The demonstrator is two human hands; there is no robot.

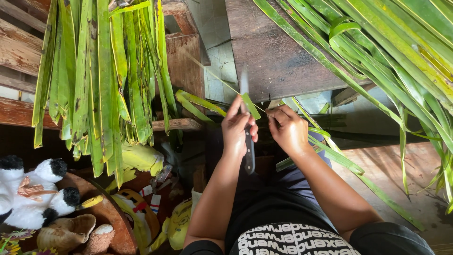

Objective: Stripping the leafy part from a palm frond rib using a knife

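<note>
- Setting: a worn dark wooden table at the far centre, pale tiled floor showing beyond its left edge, and a reddish wooden floor near right; seen from above, over the person's lap.
- Left hand: fingers curled tight round the dark handle of a long knife, thumb stretched towards the leaf; the blurred pale blade points away towards the table, the handle end points back at the lap.
- Right hand: fingers bunched together, pinching the narrow green palm-leaf strip at its right end, just beside the left hand.
- Leaf strip: held between the two hands in the middle of the scene, above the lap, lying against the knife blade; a thin pale midrib runs from it far left.
- Hanging bunch of long green palm leaflets: far left, draped over a rough wooden bench, tips pointing near.
- Spread of loose green palm fronds: far right, across the table and trailing down to the floor.
- Black-and-white plush toy: near left, on a round brown tray, with a tan conch shell beside it.
- Yellow soft toys: near, left of the left forearm.
</note>
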